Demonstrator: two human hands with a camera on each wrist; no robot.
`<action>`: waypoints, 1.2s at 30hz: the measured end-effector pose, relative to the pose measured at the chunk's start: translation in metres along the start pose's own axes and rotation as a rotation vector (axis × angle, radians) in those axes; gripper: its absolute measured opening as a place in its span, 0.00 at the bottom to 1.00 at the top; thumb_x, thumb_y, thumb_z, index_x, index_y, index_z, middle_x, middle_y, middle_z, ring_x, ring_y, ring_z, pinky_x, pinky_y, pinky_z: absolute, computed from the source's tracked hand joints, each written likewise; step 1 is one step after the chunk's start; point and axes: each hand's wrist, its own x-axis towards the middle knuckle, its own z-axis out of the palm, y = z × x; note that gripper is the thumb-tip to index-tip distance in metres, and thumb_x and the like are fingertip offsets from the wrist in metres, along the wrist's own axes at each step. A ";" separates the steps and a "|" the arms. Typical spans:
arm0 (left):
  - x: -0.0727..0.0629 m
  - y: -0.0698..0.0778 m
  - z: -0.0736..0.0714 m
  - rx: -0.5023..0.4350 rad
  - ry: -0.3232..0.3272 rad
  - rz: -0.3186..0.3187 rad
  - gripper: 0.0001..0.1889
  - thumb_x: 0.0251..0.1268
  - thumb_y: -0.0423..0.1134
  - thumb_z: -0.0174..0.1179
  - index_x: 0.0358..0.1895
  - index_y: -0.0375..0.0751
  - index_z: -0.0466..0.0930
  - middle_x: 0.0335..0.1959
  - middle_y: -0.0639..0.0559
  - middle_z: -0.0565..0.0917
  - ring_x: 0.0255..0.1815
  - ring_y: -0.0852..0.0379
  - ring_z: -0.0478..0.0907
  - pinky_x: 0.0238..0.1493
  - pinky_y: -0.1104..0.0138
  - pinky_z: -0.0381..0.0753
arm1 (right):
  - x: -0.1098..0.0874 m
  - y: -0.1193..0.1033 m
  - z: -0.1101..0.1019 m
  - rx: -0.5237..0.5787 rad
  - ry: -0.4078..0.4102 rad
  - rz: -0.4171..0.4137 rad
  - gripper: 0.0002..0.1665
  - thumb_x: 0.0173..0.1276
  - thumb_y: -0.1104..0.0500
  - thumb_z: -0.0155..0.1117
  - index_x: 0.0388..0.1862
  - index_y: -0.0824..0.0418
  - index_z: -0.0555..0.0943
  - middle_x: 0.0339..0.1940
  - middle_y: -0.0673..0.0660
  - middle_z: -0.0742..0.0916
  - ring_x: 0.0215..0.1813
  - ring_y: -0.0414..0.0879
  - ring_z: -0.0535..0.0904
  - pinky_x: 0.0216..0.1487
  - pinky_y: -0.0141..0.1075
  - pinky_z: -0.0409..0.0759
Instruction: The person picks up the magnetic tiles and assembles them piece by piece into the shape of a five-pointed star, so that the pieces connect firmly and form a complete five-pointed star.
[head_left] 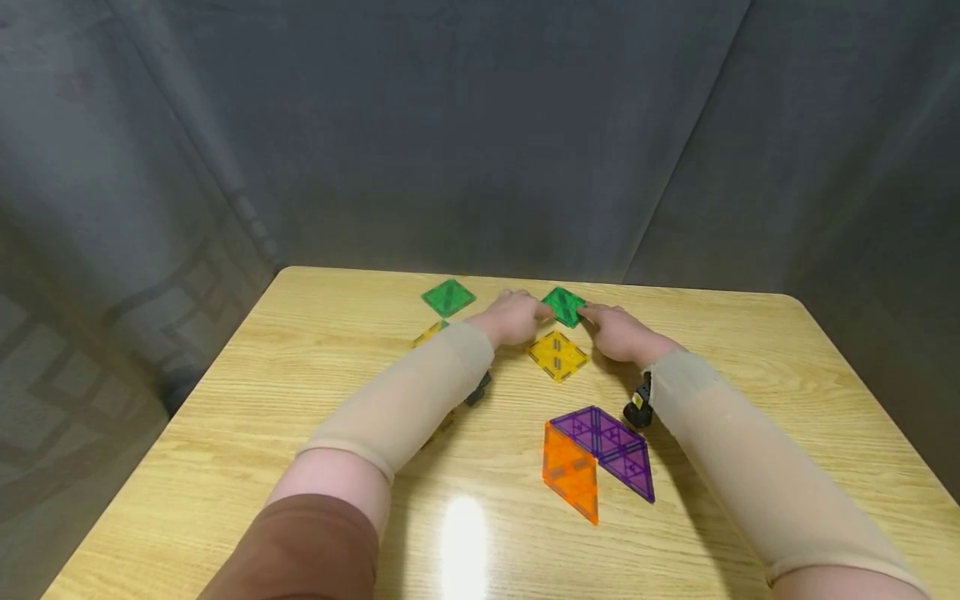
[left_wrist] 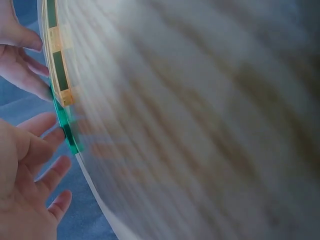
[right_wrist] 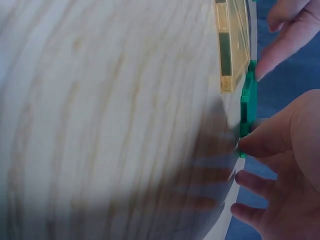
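Note:
A green translucent magnetic tile diamond (head_left: 564, 307) lies flat near the table's far edge, between both hands. My left hand (head_left: 516, 317) touches its left side with extended fingertips; in the left wrist view, the other fingers of that left hand (left_wrist: 30, 175) are spread and loosely bent. From the other side, my right hand (head_left: 619, 332) has fingertips at the diamond's right corner. The right wrist view shows the right hand (right_wrist: 285, 155) with thumb and index at the green edge (right_wrist: 248, 105), its remaining fingers apart. Just nearer stands a yellow tile diamond (head_left: 558, 356), lying flat and untouched.
Another green diamond (head_left: 448, 297) lies left of the hands. A yellow tile (head_left: 428, 333) is partly hidden by the left forearm. Nearer are joined purple triangles (head_left: 611, 446) and an orange diamond (head_left: 570, 472). A dark curtain (head_left: 465, 150) hangs behind the wooden table (head_left: 330, 333).

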 end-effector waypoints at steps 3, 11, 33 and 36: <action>0.002 0.003 0.002 0.046 -0.010 0.000 0.28 0.76 0.34 0.49 0.74 0.63 0.64 0.71 0.56 0.69 0.75 0.48 0.57 0.76 0.50 0.43 | 0.000 -0.001 0.001 -0.010 -0.003 0.022 0.32 0.74 0.71 0.42 0.76 0.67 0.59 0.76 0.69 0.61 0.74 0.68 0.55 0.74 0.58 0.48; 0.004 0.009 0.005 0.154 -0.050 0.020 0.23 0.79 0.39 0.47 0.71 0.66 0.69 0.76 0.51 0.62 0.76 0.44 0.53 0.76 0.47 0.45 | 0.003 -0.005 0.004 -0.037 -0.021 0.073 0.36 0.70 0.72 0.45 0.77 0.65 0.58 0.77 0.68 0.59 0.72 0.69 0.57 0.72 0.61 0.55; -0.008 0.010 -0.009 0.030 -0.006 0.037 0.27 0.78 0.34 0.46 0.74 0.64 0.64 0.79 0.53 0.53 0.79 0.48 0.44 0.77 0.53 0.41 | -0.001 -0.008 -0.006 0.160 0.039 0.021 0.36 0.69 0.72 0.42 0.78 0.69 0.54 0.76 0.74 0.56 0.75 0.71 0.47 0.74 0.62 0.45; -0.033 0.021 -0.026 -0.020 0.048 0.076 0.28 0.78 0.35 0.45 0.76 0.62 0.59 0.80 0.54 0.50 0.79 0.49 0.43 0.77 0.53 0.41 | -0.026 -0.011 -0.026 0.246 0.058 -0.031 0.35 0.73 0.69 0.43 0.78 0.68 0.52 0.77 0.73 0.55 0.76 0.70 0.46 0.73 0.64 0.47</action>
